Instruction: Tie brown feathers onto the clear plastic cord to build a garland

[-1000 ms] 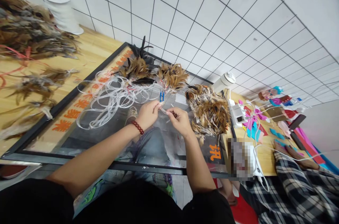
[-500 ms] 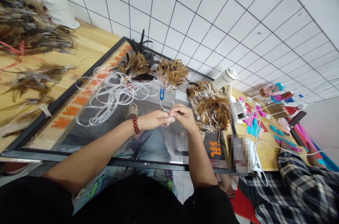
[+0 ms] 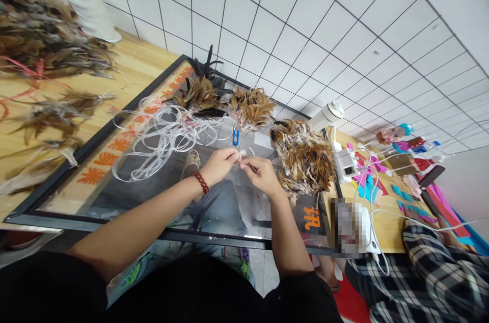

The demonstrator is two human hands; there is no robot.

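My left hand (image 3: pixel 221 164), below a red bead bracelet (image 3: pixel 201 182), pinches a small whitish piece (image 3: pixel 242 153) whose kind I cannot make out. My right hand (image 3: pixel 261 174) meets it at the fingertips, closed on the same piece or its end; the fingers hide which. Just beyond the hands lies a pair of blue thread snips (image 3: pixel 236 136). A loose tangle of clear white cord (image 3: pixel 168 134) spreads to the left. Brown feather bunches (image 3: pixel 252 107) lie behind, and a larger feather pile (image 3: pixel 303 155) sits right of my right hand.
The glass panel (image 3: pixel 126 206) has a black frame. At far left are a big feather heap (image 3: pixel 46 32) and a white spool (image 3: pixel 87 7). A white bottle (image 3: pixel 327 115), chargers (image 3: pixel 346 164) and cables stand right, beside a person in a plaid sleeve (image 3: pixel 428 251).
My fingers have turned, so the pale piece now points up above the fingertips instead of lying under them. The right hand has dropped slightly. The whole view has shifted a little.
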